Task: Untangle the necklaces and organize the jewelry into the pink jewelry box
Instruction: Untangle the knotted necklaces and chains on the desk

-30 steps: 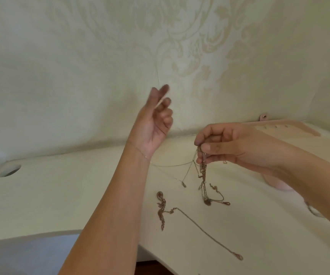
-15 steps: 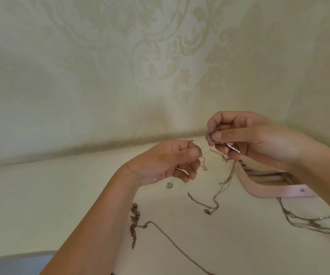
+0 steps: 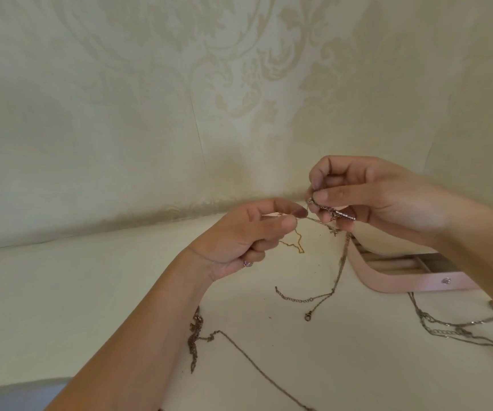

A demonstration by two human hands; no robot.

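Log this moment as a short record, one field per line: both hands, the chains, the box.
left hand: pinches the thin gold chain between thumb and forefinger
right hand: pinches the tangled chains, raised above the table
hanging chain: drops from the right hand, clasp end on the table
loose necklace: on the table beside the left forearm
chain pile: on the table in front of the box
pink jewelry box: open, partly hidden by the right arm; contents cannot be told
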